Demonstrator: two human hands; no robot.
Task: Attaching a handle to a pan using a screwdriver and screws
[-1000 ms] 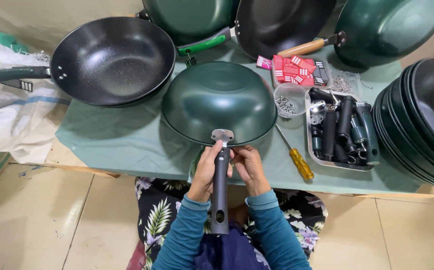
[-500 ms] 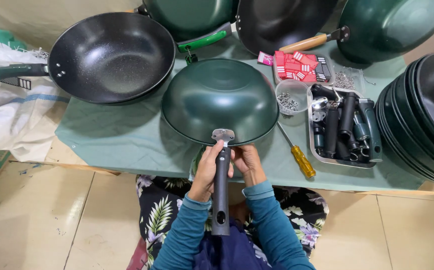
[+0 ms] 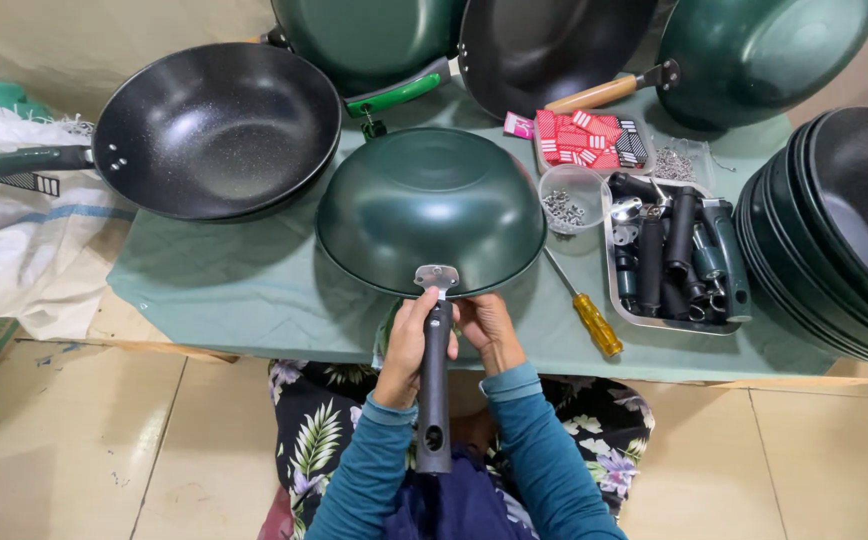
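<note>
The worktop (image 3: 254,290), under a green cloth, carries an upturned green wok (image 3: 430,208) at its near middle, and everything else sits around that wok. Left of it lies a black pan (image 3: 216,130), open side up; right of it stands a nested stack (image 3: 839,230) of dark pans; beyond it lean more pans. Just right of the wok sits a metal tray (image 3: 674,255) of dark handles, with a clear cup (image 3: 572,198) of screws touching the wok's rim side and a yellow screwdriver (image 3: 584,308) lying loose at its near right. At the wok's near edge a metal bracket (image 3: 436,277) sticks out, and a black handle (image 3: 434,390) runs from it toward the person. The left hand (image 3: 409,340) is wrapped tight round the handle's upper end; the right hand (image 3: 489,330) is curled against the handle just under the bracket, fingers closed, though what they pinch I cannot tell. The step in hand looks like seating the handle on the bracket; the next move likely calls for keeping it lined up while it is fixed. Against the earlier frame, wok, handle and both hands lie much the same.
</note>
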